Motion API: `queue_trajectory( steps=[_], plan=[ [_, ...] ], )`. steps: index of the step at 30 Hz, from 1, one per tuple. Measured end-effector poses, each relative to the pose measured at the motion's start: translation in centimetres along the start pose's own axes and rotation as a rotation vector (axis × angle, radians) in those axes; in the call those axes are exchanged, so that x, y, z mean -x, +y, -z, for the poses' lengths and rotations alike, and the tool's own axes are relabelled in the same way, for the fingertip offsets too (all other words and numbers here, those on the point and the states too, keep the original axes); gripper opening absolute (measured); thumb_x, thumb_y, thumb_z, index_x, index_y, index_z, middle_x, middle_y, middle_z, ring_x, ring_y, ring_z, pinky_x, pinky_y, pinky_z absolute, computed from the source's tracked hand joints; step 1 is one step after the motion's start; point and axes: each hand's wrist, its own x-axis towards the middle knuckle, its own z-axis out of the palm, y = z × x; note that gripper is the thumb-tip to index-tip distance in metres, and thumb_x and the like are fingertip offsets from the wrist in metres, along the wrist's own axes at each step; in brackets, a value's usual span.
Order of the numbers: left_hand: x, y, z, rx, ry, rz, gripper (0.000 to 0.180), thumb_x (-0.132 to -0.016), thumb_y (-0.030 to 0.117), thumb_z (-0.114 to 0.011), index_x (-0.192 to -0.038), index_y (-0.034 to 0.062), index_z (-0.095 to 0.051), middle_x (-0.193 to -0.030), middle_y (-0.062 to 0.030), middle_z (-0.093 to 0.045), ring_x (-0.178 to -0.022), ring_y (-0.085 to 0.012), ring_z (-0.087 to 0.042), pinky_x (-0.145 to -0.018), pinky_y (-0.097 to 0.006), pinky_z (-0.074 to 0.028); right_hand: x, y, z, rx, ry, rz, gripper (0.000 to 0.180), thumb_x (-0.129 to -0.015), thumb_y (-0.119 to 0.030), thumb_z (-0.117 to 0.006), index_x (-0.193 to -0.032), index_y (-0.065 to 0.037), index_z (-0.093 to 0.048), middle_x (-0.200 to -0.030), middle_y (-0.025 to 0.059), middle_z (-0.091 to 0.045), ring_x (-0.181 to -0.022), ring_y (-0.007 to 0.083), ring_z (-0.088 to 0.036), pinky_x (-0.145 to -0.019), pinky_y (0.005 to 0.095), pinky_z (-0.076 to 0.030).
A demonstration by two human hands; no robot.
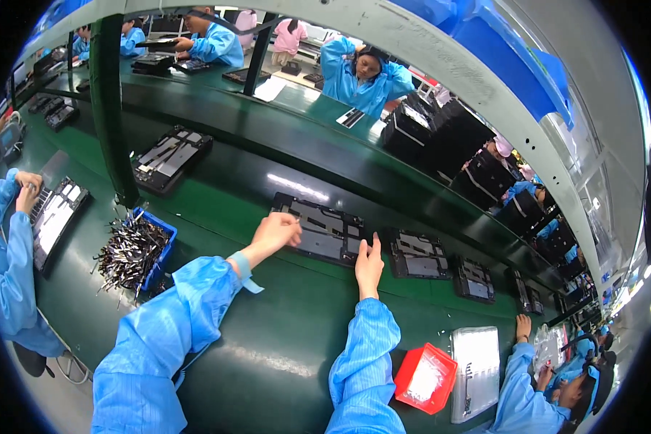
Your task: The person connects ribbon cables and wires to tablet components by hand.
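Observation:
A flat dark electronic device with grey panels (324, 235), like an opened laptop or tablet base, lies in front of me on the green bench. Over its left side is my left hand (273, 233), thumb and fingers closed in a pinch; whatever is in them is too small to make out. My right hand (369, 269) is at the device's right edge, fingers stretched out and holding nothing. A strap circles my left wrist, and blue sleeves cover both forearms.
Left stands a blue bin (160, 259) heaped with small dark parts. A red bin (427, 377) and a clear plastic tray (476, 372) are near right. More devices (418, 253) line the bench. A green post (112, 108) rises far left; co-workers sit at both sides.

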Motion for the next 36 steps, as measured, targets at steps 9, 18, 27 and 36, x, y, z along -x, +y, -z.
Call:
queue_trajectory(
  steps=[9,18,27,36],
  plan=[
    [18.8,6.9,-6.5,0.434,-0.412,0.190,0.017,-0.090,0.009,-0.050,-0.083,0.0000,-0.063,-0.074,-0.0085,-0.066,-0.073,-0.0138,-0.065,-0.076,-0.026,-0.048,0.1,1.2,1.8,-0.365,-0.114,-0.144,0.047,-0.099,-0.039,-0.042,-0.124,-0.002,-0.059,-0.107,0.0132,-0.069,-0.098,0.0217,-0.067,-0.089,0.0315,-0.046],
    [31.2,5.8,-3.0,0.296,-0.721,0.369,0.014,-0.088,0.010,-0.052,-0.094,0.0019,-0.062,-0.080,-0.0022,-0.069,-0.075,-0.0068,-0.061,-0.072,-0.022,-0.045,10.0,-6.5,5.7,0.129,-0.100,0.514,0.031,-0.088,-0.012,-0.060,-0.118,-0.004,-0.064,-0.111,0.0187,-0.063,-0.094,0.0317,-0.063,-0.088,0.0368,-0.049],
    [27.7,5.5,4.5,0.176,-0.521,0.398,0.015,-0.086,0.005,-0.053,-0.092,-0.0025,-0.064,-0.077,-0.0066,-0.069,-0.076,-0.0093,-0.063,-0.077,-0.024,-0.048,20.8,-16.2,11.7,-0.086,-0.801,0.433,0.038,-0.077,0.005,-0.064,-0.112,-0.009,-0.069,-0.097,0.0095,-0.060,-0.082,0.0236,-0.062,-0.074,0.0324,-0.053],
    [25.0,6.6,6.4,-0.178,-0.485,0.315,0.018,-0.081,0.012,-0.060,-0.095,0.0034,-0.067,-0.074,-0.0025,-0.068,-0.075,-0.0155,-0.063,-0.073,-0.031,-0.047,19.3,-14.7,6.6,-0.193,-0.652,0.148,0.024,-0.076,0.005,-0.071,-0.100,0.002,-0.071,-0.082,0.0139,-0.070,-0.071,0.0181,-0.068,-0.065,0.0265,-0.055]
  ],
)
